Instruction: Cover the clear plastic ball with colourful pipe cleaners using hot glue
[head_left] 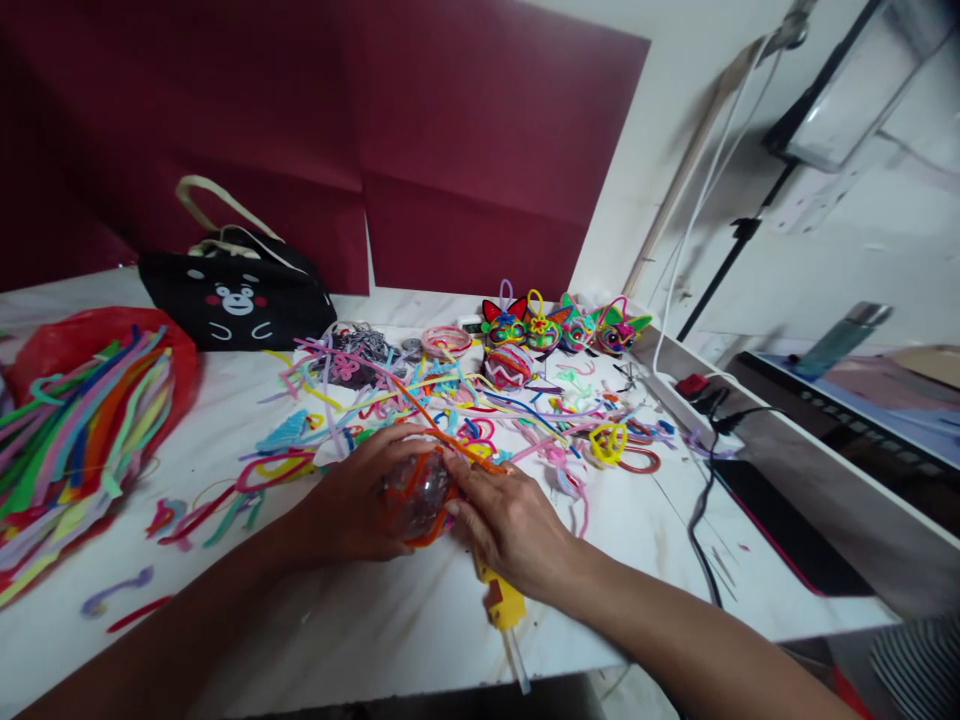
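A clear ball (421,497) with orange pipe cleaner strips on it is held above the front of the white table. My left hand (358,495) wraps round its left side. My right hand (510,515) is at the ball's right side, its fingers closed on an orange pipe cleaner (442,432) that stretches up and to the left. Just under my right hand lies a yellow glue gun (504,603), partly hidden, with a clear glue stick poking out toward the table's front edge.
Loose coloured pipe cleaners (405,385) cover the table's middle. Behind them stand decorated balls (541,328) and a black bag (238,300). A red bag (184,350) of pipe cleaners lies at left. A black cable (699,530) and a dark phone-like slab (795,530) are at right.
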